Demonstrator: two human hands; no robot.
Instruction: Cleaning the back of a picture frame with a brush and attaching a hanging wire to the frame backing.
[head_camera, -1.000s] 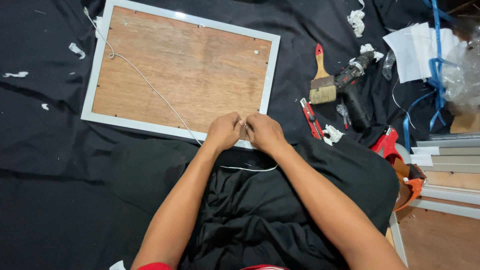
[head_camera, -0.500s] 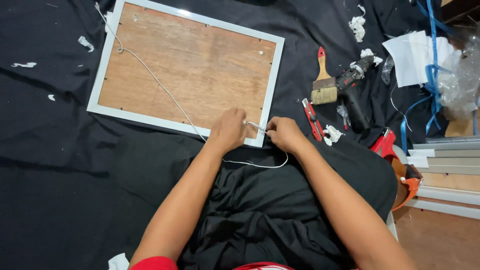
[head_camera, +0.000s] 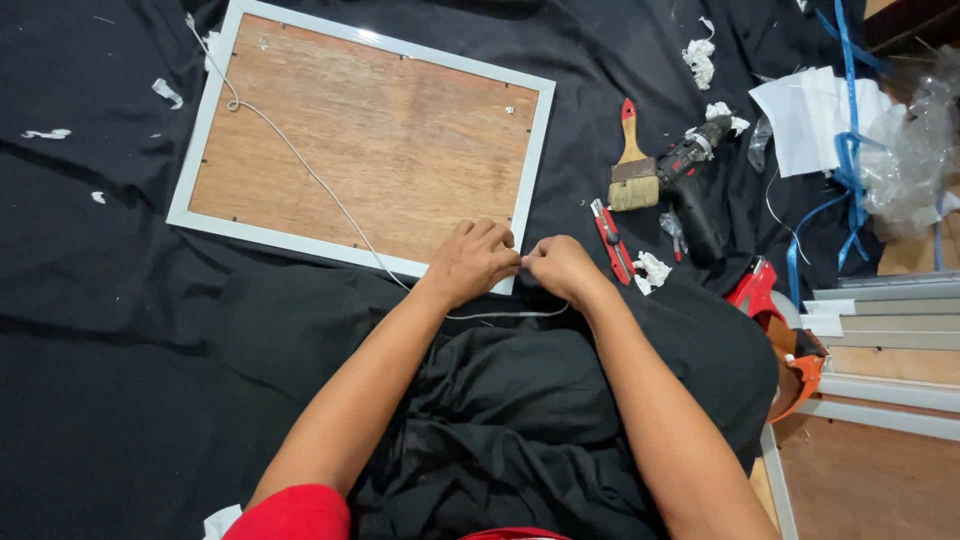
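Your left hand (head_camera: 472, 258) and right hand (head_camera: 562, 268) meet at the near right corner of the white-edged rectangular picture frame with a brown wooden back (head_camera: 365, 150), both pinched shut on the thin white cord (head_camera: 300, 165). The cord already runs from a loop at the frame's far left corner diagonally across the backing to your fingers, with a slack tail (head_camera: 505, 315) curving below your wrists. That far end looks fixed; the near end, judging by your grip, is not yet fastened. The frame lies flat on the black cloth (head_camera: 90, 350). Left of the frame the cloth carries only paper scraps. Right of the frame, a red utility knife (head_camera: 610, 240), a wooden-handled paintbrush (head_camera: 632, 165) and a black cordless drill (head_camera: 695, 190) crowd close.
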